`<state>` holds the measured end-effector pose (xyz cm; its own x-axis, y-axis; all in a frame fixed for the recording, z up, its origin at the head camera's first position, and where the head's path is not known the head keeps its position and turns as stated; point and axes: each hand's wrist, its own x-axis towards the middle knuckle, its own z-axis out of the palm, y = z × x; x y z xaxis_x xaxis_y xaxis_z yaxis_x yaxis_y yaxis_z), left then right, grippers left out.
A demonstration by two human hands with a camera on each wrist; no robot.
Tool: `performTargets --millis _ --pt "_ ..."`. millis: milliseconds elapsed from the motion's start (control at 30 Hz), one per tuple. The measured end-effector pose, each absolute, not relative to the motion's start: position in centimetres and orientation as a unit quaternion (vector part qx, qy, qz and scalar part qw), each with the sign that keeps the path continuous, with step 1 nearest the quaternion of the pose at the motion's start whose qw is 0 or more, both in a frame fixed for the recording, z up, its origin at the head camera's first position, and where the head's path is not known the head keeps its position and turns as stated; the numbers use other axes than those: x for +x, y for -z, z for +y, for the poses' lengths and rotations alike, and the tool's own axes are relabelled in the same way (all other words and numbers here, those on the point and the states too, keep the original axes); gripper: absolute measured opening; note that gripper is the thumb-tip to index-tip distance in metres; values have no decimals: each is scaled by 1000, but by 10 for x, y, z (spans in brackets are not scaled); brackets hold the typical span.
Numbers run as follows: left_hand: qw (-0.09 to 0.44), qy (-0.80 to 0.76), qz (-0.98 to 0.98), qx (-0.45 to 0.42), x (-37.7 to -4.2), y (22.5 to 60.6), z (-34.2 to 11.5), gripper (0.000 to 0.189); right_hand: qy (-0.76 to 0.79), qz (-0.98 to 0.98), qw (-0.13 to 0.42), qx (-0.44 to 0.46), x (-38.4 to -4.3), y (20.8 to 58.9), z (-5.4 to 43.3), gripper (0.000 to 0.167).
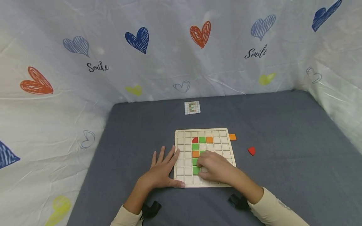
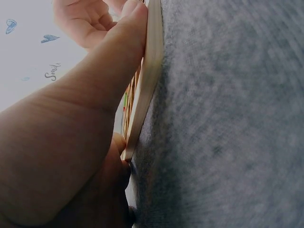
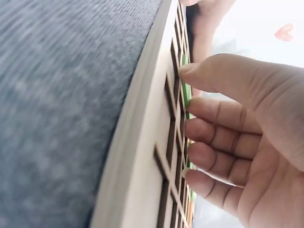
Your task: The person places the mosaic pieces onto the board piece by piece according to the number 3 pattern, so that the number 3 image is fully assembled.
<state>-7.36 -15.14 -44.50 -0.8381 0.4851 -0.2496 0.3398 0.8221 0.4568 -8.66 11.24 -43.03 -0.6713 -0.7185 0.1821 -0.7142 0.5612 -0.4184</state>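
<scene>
A square wooden grid board (image 1: 181, 171) lies on the dark grey cloth. My left hand (image 1: 158, 174) spreads its fingers along the board's left side, the thumb on the near left corner. Over the board's middle, my right hand (image 1: 217, 168) has curled fingers, with thumb and index fingertip at the edges of a green square tile (image 1: 195, 170) in the lower part of the column. In the right wrist view that green tile (image 3: 185, 88) lies between those fingertips, low at the grid. Further up are an orange tile (image 1: 195, 154) and a red quarter-round tile (image 1: 195, 140). The right hand hides several cells.
Beside the board's upper right edge lies a loose orange tile (image 1: 232, 137). A red quarter-round piece (image 1: 251, 151) rests farther right. Behind the board is a small pattern card (image 1: 192, 107). A white curtain with printed hearts (image 1: 200, 34) hangs behind the table.
</scene>
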Motion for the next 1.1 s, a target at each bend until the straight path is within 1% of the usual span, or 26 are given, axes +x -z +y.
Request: performTargets --millis 200,300,767,967,1100 --pt "182 -196 939 217 -73 445 -152 125 242 880 71 -402 -94 428 112 13" --pt "183 -197 938 217 -73 445 -152 125 258 873 88 -405 -98 427 112 13" --pt "183 -201 937 220 -73 446 -152 125 256 870 111 -407 -102 426 109 18" --pt "183 -203 937 220 -73 446 -152 124 262 868 107 -408 -103 426 109 15" --pt "183 -204 936 220 -74 445 -152 124 263 868 97 -409 -103 424 108 19"
